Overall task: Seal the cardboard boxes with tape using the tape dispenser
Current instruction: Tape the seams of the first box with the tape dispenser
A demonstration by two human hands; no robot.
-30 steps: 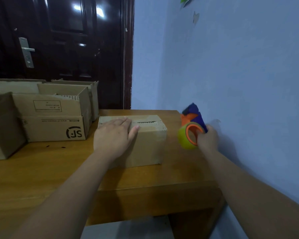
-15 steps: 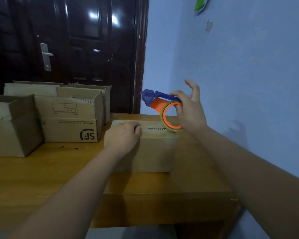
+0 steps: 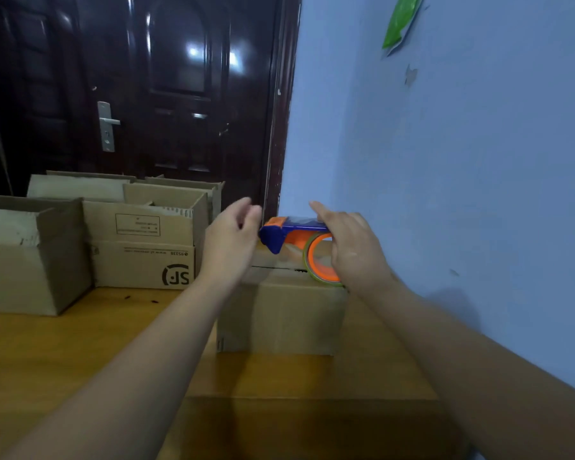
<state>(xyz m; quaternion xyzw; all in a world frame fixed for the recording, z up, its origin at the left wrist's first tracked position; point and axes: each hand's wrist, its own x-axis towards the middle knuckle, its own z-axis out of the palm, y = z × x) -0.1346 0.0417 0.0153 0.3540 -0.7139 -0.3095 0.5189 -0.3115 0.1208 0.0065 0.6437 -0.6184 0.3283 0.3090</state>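
While my right grip [image 3: 356, 247] holds the tape dispenser [image 3: 289, 232] by its roll end just above the closed box [image 3: 279, 313] at the middle of the surface [image 3: 80, 353], my left grip [image 3: 233, 240] hovers just left of the blue nose, fingers loosely curled and holding nothing. Whether it touches the nose I cannot tell. I judge the step in hand to be starting the strip. To do it well, I should draw the free tape end off the nose, anchor it over the box's left edge, then run the dispenser right along the seam [image 3: 273, 267], low and centred. The box looks light and may slide, so I should press the flaps flat.
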